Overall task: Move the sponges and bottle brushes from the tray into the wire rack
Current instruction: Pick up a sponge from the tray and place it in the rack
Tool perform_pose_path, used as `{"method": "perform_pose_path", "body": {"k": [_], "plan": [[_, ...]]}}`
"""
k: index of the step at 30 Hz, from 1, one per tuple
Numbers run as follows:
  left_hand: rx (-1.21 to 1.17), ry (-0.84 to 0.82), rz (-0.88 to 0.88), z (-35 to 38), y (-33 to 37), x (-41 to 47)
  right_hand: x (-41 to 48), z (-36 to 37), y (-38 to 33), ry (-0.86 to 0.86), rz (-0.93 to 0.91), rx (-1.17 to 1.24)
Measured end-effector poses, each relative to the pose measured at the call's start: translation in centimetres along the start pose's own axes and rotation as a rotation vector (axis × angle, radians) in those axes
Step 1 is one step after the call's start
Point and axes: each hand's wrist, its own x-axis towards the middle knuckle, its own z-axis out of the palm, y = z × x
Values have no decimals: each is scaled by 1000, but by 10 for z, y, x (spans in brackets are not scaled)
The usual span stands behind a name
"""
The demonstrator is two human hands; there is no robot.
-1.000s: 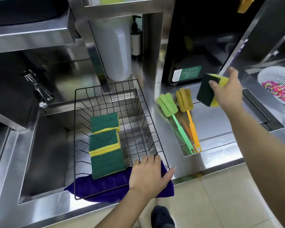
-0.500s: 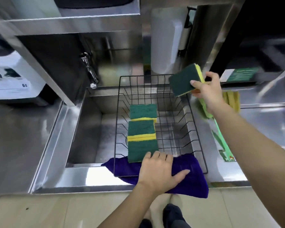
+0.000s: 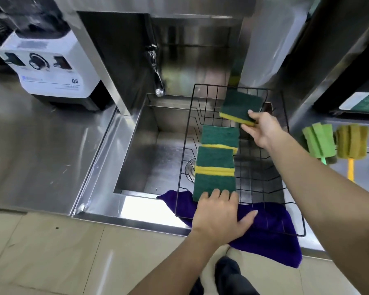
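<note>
Here the right hand held a green-and-yellow sponge over the far end of the wire rack, fingers closed on the sponge's near right corner, thumb on the green top face. The sponge lay out from the fingers toward the far left, tilted a little, green scouring side up, yellow edge facing the person. Its long axis ran roughly across the rack, the same way as the sponges already in it.

Below it, along the rack's left half, a row of sponges ran from near to far, overlapping like shingles. How many made up the row could not be counted for certain. The far end of the row sat just beneath and slightly nearer than the held sponge, with bare wire behind it.

The left hand lay flat, fingers spread, holding nothing, on the rack's near rim and the purple cloth under it, fingertips touching the nearest sponge. It seemed to be steadying the rack.

My reading: the move ahead was a short lowering onto the open wire at the far end of the row, by the right hand alone.

Two bottle brushes, green and yellow, lay side by side well to the right of the rack, foam heads away from the person and handles toward them, nearer the right arm. The tray itself could not be clearly made out.
</note>
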Motion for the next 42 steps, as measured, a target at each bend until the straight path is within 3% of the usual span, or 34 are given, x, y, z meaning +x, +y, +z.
{"method": "perform_pose_path", "body": {"k": [8, 18, 30, 35, 42], "plan": [[-3, 44, 28, 4, -1, -1, 7, 0, 9, 77, -49, -421], [-12, 24, 36, 3, -2, -1, 1, -1, 11, 57, -187, -438], [-8, 15, 27, 2, -2, -1, -6, -4, 23, 69, -336, -266], [-12, 18, 26, 3, -2, -1, 1, 9, 24, -37, -304, -397], [-13, 28, 22, 4, -2, -2, 12, 19, 29, 8, -297, -654]]}}
